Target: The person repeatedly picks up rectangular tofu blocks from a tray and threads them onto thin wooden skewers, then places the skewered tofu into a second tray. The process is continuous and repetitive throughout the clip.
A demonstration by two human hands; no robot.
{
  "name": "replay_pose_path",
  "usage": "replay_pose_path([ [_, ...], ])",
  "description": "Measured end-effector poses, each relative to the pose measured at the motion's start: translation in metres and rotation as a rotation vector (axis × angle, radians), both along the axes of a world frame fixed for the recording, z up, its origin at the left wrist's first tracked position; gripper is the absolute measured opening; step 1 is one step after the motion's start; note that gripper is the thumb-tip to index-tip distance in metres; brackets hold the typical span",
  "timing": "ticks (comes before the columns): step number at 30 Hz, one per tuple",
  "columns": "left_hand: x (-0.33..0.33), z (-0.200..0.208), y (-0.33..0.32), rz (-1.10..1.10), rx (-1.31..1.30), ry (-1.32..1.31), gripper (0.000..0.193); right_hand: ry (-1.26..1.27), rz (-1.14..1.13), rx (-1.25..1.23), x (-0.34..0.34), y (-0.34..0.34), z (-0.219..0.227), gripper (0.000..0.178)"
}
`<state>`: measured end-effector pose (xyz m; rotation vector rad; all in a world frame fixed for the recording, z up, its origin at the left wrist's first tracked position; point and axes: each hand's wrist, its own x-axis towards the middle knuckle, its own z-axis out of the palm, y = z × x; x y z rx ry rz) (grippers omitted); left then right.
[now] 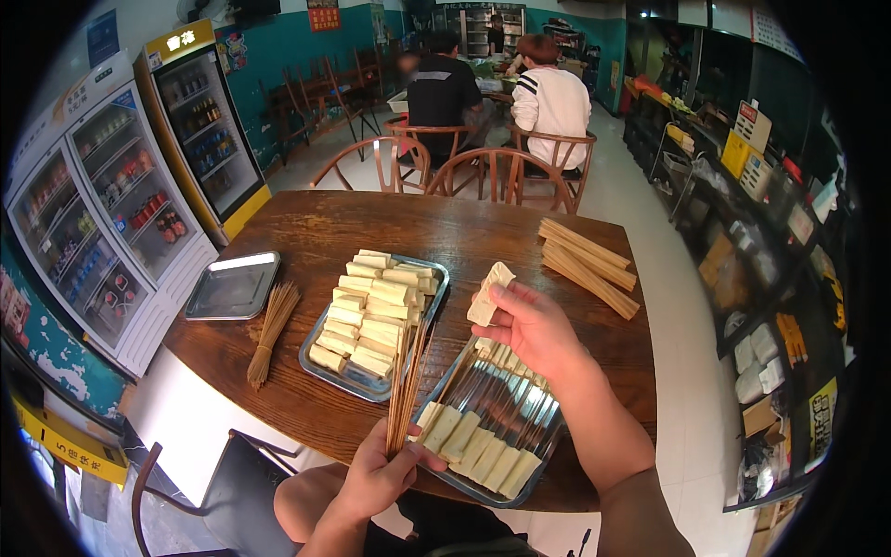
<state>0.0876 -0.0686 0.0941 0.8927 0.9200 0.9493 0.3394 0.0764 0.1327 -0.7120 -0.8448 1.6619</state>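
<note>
My left hand (pixel 376 473) is closed around a bundle of thin wooden skewers (pixel 406 376), their tips pointing up and away from me. In my right hand (pixel 536 334), a pale folded piece of tofu skin (pixel 484 295) is pinched between thumb and fingers, above the near-right metal tray (pixel 501 502). Skewered tofu-skin rolls (pixel 478 450) lie in that tray in two rows, sticks toward the middle; my right hand partly hides the far row. Left of it, a second metal tray (pixel 306 350) bears a stack of loose tofu-skin rolls (pixel 385 292).
Another metal tray (pixel 232 290) and a skewer bundle (pixel 274 334) lie at the table's left. More skewer bundles (pixel 589 266) rest at the right. Wooden chairs (pixel 501 176) stand beyond the table, with two seated people behind. Drink fridges (pixel 116 209) line the left, shelves (pixel 761 306) the right.
</note>
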Motion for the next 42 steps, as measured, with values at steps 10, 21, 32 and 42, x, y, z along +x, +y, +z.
replay_pose_path([
  [10, -0.003, 0.002, -0.001, 0.023, 0.019, 0.049, 0.021, -0.009, 0.004, -0.008, -0.008, -0.005, 0.004, 0.020],
  [21, -0.002, 0.007, 0.000, 0.030, 0.001, 0.045, 0.022, -0.095, 0.010, 0.056, -0.012, -0.011, 0.006, 0.027],
  [32, 0.002, 0.002, 0.003, 0.063, 0.079, 0.005, 0.022, -0.143, 0.027, 0.107, -0.033, -0.030, 0.009, 0.027],
  [42, -0.001, 0.000, 0.001, 0.043, 0.112, -0.001, 0.022, -0.105, 0.006, 0.116, -0.028, -0.027, 0.007, 0.028],
])
